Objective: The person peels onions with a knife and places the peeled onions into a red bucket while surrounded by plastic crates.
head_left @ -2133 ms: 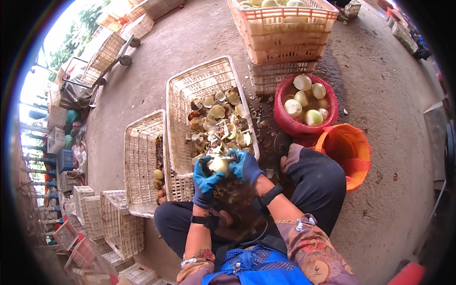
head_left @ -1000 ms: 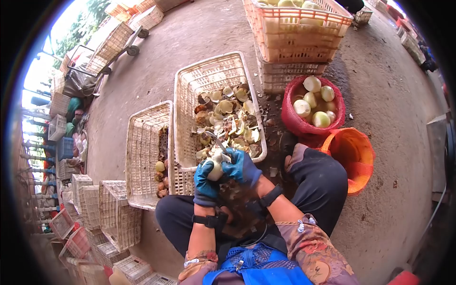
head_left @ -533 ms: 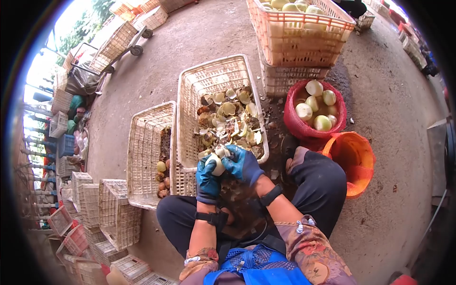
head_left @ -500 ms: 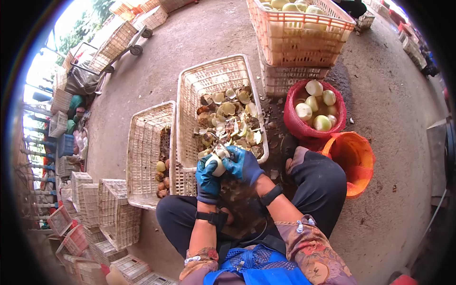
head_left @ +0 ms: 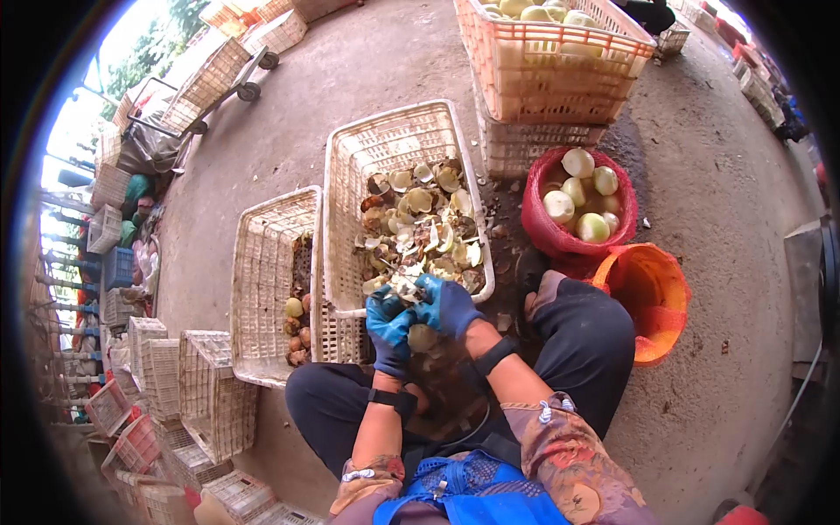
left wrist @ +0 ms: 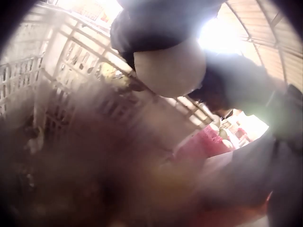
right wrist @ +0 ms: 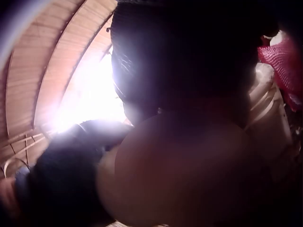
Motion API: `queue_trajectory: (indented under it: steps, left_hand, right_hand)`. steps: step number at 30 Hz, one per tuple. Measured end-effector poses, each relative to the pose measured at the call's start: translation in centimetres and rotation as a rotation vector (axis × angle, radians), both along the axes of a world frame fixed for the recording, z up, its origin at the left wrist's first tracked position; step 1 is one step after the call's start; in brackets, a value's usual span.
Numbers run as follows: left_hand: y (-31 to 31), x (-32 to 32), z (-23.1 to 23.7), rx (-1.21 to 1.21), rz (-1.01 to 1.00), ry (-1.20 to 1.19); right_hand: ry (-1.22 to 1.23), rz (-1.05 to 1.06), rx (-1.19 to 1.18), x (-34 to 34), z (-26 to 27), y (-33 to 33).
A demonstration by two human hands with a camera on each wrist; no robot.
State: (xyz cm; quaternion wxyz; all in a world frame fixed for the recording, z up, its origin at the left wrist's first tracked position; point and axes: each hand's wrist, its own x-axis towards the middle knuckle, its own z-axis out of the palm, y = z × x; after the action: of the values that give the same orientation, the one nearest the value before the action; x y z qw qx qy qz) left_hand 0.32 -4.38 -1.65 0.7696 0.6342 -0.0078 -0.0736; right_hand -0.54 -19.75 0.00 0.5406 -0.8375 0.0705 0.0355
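Two blue-gloved hands work close together over the near edge of the white crate of onion skins (head_left: 420,201). My left hand (head_left: 388,328) grips a pale, peeled onion (left wrist: 170,71), smooth and round in the left wrist view. In the head view the onion's lower part shows dimly below the hands. My right hand (head_left: 446,306) is curled at the onion's other side, fingertips close to the left hand's. The curved knife seen in this hand earlier is hidden now. The right wrist view is dark and blurred, with the onion's rounded side low in it.
A second crate (head_left: 271,289) with brown onions stands left. To the right are a red tub (head_left: 538,219) of peeled onions in liquid and an orange bucket (head_left: 669,324). Behind them rises a crate stack (head_left: 551,87) filled with onions. The person's knees flank the work.
The onion has gone from upright between the hands to lower, beneath them. The knife blade that showed above the hands a second ago is out of sight. Both hands stay close together.
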Motion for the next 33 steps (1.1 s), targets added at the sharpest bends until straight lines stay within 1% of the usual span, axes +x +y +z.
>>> queue_trajectory:
  steps: [2, 3, 4, 5, 6, 7, 8, 10, 11, 12, 13, 14, 15, 18, 20, 21, 24, 25, 28, 29, 33]
  left_hand:
    - [-2.3, -0.2, 1.2, -0.160, 0.090, -0.019]
    - [-1.9, 0.4, 0.0, -0.153, 0.108, -0.030]
    - [-2.3, 0.4, 0.0, -0.101, 0.137, -0.030]
    - [-2.2, 0.4, 0.1, -0.065, 0.112, -0.062]
    - [-1.5, 0.2, 0.3, -0.022, 0.092, -0.094]
    - [-1.2, -0.1, 2.5, -0.052, 0.123, -0.030]
    - [-0.8, -0.4, 3.9, -0.061, 0.216, 0.013]
    - [1.2, 0.2, 4.5, -0.029, 0.322, 0.169]
    - [1.7, 0.3, 4.1, 0.033, 0.346, 0.168]
    - [2.2, 0.0, 3.5, 0.022, 0.319, 0.207]
    - [2.7, -0.6, 2.5, 0.010, 0.292, 0.245]
    - [3.3, -1.1, 1.1, -0.004, 0.263, 0.285]
    - [4.5, -1.3, -1.7, -0.133, 0.178, 0.368]
    - [6.7, -2.0, -10.9, 0.476, -0.145, 0.291]
    - [6.5, -2.1, -15.8, 0.859, -0.380, 0.208]
    - [5.9, -2.2, -17.1, 1.045, -0.500, 0.159]
    - [2.0, -1.0, -14.4, 1.195, -0.737, 0.244]
    - [1.8, -1.1, -15.7, 1.182, -0.718, 0.141]
    - [0.5, -1.5, -18.0, 1.241, -0.629, 0.028]
    - [1.6, -2.3, -23.8, 1.316, -0.572, -0.120]
    - [1.2, -3.8, -24.3, 1.364, -0.635, -0.012]
  right_hand:
    - [0.010, -0.102, -0.132, -0.2, 0.5, 1.6]
    - [-0.046, -0.203, -0.078, -0.5, 0.6, 2.0]
    - [-0.106, -0.274, 0.186, 0.3, -0.8, 2.1]
    - [-0.033, -0.297, 0.304, 1.0, -2.3, 1.6]
    - [0.042, -0.316, 0.427, 1.6, -2.7, 1.4]
    - [-0.016, -0.325, 0.402, 1.6, -0.9, 1.1]
    - [-0.086, -0.337, 0.373, 1.8, 2.0, 0.3]
    - [0.071, -0.253, 0.802, 1.9, 4.3, -0.2]
    - [0.032, -0.270, 0.461, 1.6, 4.8, -0.7]
    - [-0.007, -0.283, 0.120, 1.3, 4.9, -1.3]
    - [-0.026, -0.344, -0.027, 1.5, 5.1, -1.6]
    - [0.114, -0.370, 0.103, 0.4, 5.4, -2.5]
    - [-0.036, -0.419, 0.235, -0.4, 5.2, -2.9]
    - [-0.201, -0.485, 0.608, -3.1, 9.3, -4.4]
    - [-0.114, -0.505, 0.674, -5.4, 13.0, -5.7]
    - [-0.106, -0.517, 0.669, -6.3, 13.9, -6.1]
    - [-0.072, -0.540, 0.659, -7.6, 15.0, -6.6]
    - [-0.060, -0.551, 0.652, -7.5, 14.9, -6.5]
    - [-0.005, -0.574, 0.656, -6.9, 14.2, -6.2]
    - [0.010, -0.578, 0.661, -6.8, 13.8, -6.0]
    - [0.106, -0.575, 0.721, -6.6, 13.3, -6.3]
